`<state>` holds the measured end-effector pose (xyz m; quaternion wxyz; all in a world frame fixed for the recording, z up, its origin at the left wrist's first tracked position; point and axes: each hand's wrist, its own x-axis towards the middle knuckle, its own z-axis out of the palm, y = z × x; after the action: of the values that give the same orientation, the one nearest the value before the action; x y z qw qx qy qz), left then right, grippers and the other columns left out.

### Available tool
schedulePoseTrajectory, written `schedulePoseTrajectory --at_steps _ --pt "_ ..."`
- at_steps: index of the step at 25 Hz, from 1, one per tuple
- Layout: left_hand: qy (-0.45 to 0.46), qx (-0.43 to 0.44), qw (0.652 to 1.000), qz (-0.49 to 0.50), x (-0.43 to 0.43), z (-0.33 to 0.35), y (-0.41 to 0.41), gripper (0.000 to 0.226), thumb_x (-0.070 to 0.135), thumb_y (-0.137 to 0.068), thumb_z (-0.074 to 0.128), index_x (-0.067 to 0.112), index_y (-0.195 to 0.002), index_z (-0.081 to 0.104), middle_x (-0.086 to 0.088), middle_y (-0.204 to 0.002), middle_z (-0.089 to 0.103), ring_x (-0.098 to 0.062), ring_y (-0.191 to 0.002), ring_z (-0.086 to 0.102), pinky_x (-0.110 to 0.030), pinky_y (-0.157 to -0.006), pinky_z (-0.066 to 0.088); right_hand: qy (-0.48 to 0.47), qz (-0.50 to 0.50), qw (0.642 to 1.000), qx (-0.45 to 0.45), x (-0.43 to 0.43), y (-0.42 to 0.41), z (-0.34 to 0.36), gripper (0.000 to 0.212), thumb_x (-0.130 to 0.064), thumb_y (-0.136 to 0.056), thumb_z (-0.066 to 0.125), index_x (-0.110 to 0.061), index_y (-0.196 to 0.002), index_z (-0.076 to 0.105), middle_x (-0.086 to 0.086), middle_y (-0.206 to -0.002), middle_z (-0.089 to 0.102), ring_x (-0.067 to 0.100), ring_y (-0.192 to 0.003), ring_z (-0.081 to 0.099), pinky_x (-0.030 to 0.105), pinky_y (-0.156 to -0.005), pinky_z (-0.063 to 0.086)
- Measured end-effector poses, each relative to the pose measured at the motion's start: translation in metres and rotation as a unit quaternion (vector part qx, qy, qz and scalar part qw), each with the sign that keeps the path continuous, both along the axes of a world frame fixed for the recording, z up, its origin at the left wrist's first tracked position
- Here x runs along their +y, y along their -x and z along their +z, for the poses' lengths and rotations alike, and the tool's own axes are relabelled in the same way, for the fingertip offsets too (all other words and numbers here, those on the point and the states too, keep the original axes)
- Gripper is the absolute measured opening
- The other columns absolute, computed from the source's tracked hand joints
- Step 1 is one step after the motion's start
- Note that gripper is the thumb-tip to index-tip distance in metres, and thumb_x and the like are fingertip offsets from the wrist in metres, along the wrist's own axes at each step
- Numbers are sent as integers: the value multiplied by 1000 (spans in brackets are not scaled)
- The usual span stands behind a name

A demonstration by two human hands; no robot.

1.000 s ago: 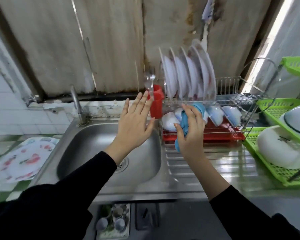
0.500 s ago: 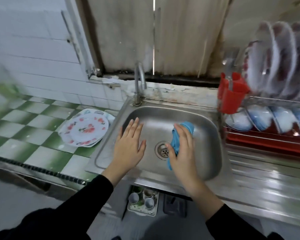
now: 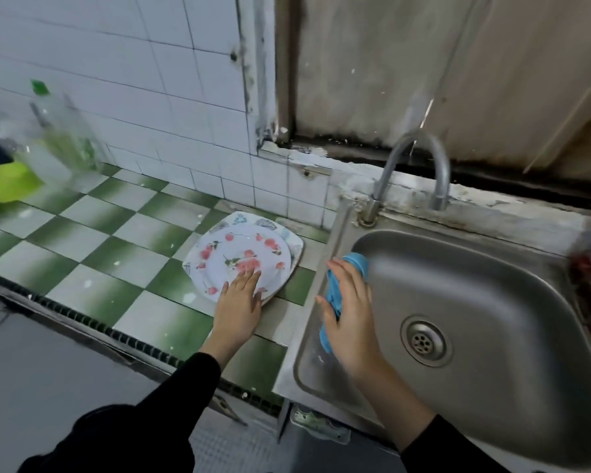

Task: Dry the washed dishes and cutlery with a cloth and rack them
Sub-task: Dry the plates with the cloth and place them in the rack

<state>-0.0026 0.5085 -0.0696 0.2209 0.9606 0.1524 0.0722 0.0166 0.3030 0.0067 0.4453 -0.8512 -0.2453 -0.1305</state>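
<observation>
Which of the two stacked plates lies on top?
The round plate with red print, touched by the left hand; the squarish leaf-patterned plate lies beneath it.

Flat, near edge under left hand [image 3: 238, 308] fingertips: round white plate with red flower print [image 3: 243, 257], stacked on squarish white plate with leaf-print rim [image 3: 253, 220]. Right hand [image 3: 350, 319] grips bunched blue cloth [image 3: 357, 264], its ends sticking out past the fingers and the thumb.
</observation>
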Motion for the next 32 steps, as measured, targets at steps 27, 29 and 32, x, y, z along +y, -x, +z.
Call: schedulePoseTrajectory --at_steps 27,29,32 --pt "-112 150 973 -135 56 -44 37 50 34 -104 18 22 -152 21 -8 -154 34 -27 -144 30 -48 -118 13 -47 -48 994 85 75 11 -14 49 1 -87 65 -16 -132 53 -12 -130 47 11 -118 43 -1 -98 19" --pt "-119 125 976 -135 48 -33 47 58 38 -97 13 22 -148 36 -10 -139 54 -29 -130 51 -53 -110 31 -51 -39 995 77 69 14 -10 49 2 -87 64 -15 -132 53 -12 -131 47 9 -119 43 1 -100 20" --pt "-133 87 978 -136 42 -18 59 48 31 -93 32 21 -131 59 -2 -105 74 -22 -95 71 -50 -80 55 -65 -15 996 61 56 14 -3 48 4 -86 64 -11 -131 54 -8 -131 49 13 -120 46 17 -106 28"
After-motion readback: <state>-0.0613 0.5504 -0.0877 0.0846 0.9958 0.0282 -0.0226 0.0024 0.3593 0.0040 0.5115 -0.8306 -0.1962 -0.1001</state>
